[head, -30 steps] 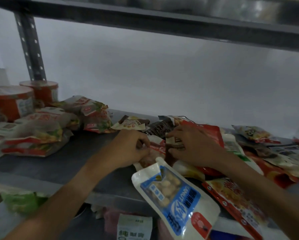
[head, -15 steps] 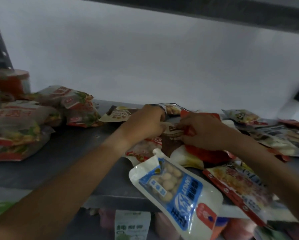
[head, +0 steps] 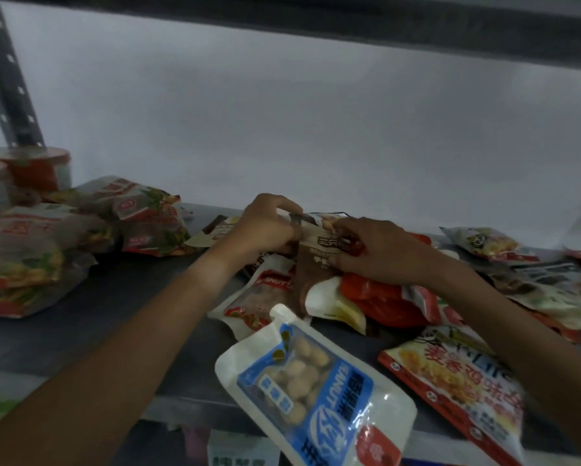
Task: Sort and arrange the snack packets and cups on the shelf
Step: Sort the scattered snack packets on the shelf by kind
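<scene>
Looks like mid-sort: left hand (head: 265,227) and right hand (head: 380,250) both pinch a brown-and-cream foil snack packet (head: 319,260) atop the loose pile mid-way along the dark grey shelf (head: 114,297), so next it probably needs lifting clear toward its matching stack.

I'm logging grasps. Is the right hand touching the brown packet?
Touching. The head view shows the right hand with its fingers curled onto the brown packet, pinching its right edge with no gap visible.
</scene>
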